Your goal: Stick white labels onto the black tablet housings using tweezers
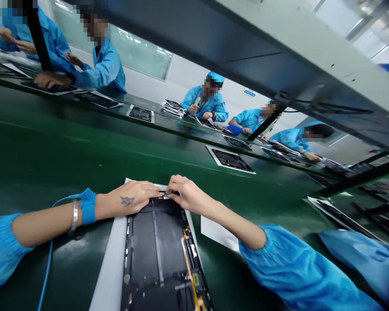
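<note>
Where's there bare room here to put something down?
The widest bare stretch is the green belt beyond the left hand and right hand, up to the far row of tablets. Another lies right of the open tablet, below the right forearm. Crowded: where both hands meet at the tablet's top edge.

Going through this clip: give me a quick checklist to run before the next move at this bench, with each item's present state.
Wrist strap on: ok, a blue strap circles the wrist of the left hand, its cord trailing down.
Wrist free of metal: not ok, a silver bangle sits beside the strap.
Panel on its sheet: ok, the dark electronic panel lies on a white sheet.
Amber flex cable seated: cannot tell from this angle.
Fingertip contact at the panel's far edge: cannot tell, the right hand and left hand hide it.
</note>
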A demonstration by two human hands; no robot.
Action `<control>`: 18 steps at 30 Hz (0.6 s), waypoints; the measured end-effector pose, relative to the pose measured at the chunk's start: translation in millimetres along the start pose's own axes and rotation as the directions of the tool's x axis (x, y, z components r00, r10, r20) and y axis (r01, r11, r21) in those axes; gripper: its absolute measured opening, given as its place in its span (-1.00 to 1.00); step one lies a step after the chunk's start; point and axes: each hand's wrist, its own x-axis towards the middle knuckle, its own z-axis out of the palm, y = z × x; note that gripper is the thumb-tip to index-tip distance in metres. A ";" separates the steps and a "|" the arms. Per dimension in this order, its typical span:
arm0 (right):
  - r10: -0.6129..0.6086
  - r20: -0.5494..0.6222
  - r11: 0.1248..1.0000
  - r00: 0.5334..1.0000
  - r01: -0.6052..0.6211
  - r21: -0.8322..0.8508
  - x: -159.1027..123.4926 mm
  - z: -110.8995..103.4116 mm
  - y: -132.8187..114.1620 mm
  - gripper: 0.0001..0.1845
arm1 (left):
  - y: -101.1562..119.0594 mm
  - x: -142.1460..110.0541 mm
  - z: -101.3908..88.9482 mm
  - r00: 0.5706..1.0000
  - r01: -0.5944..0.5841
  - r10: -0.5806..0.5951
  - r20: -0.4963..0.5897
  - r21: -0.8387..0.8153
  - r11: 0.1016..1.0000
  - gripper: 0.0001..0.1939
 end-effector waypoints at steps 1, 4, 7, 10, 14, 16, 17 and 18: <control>-0.011 0.043 1.000 0.999 0.012 -0.014 4.2 -0.9 -0.9 -0.85 | -0.3 -1.2 1.4 1.000 -0.010 0.010 -0.014 -0.005 1.000 -0.59; -0.057 0.144 0.997 0.988 0.065 -0.050 12.5 -4.6 -4.1 -0.85 | 1.6 0.1 4.3 0.999 -0.024 0.024 -0.033 -0.010 1.000 -0.60; -0.093 0.225 0.990 0.970 0.114 -0.082 18.1 -9.0 -7.4 -0.84 | 4.0 2.7 5.1 0.999 -0.013 0.014 -0.037 0.005 1.000 -0.65; -0.117 0.306 0.977 0.945 0.164 -0.133 22.4 -14.7 -7.5 -0.85 | 4.6 3.1 5.4 1.000 0.001 0.000 -0.025 0.023 1.000 -0.68; -0.107 0.388 0.971 0.915 0.180 -0.157 15.9 -23.5 6.1 -0.85 | 4.3 2.5 4.8 1.000 0.001 -0.001 -0.019 0.014 1.000 -0.61; -0.073 0.383 0.986 0.921 0.125 -0.111 5.0 -24.8 16.1 -0.87 | 4.5 2.6 4.6 1.000 0.006 -0.006 -0.002 0.014 1.000 -0.60; -0.051 0.346 0.993 0.937 0.083 -0.078 -1.7 -23.9 20.1 -0.87 | 4.6 2.7 4.8 1.000 0.011 -0.011 0.004 0.014 1.000 -0.61; -0.024 0.273 0.998 0.962 0.038 -0.044 -8.8 -21.8 22.6 -0.87 | 4.6 2.8 5.4 1.000 0.014 -0.014 0.002 0.014 1.000 -0.61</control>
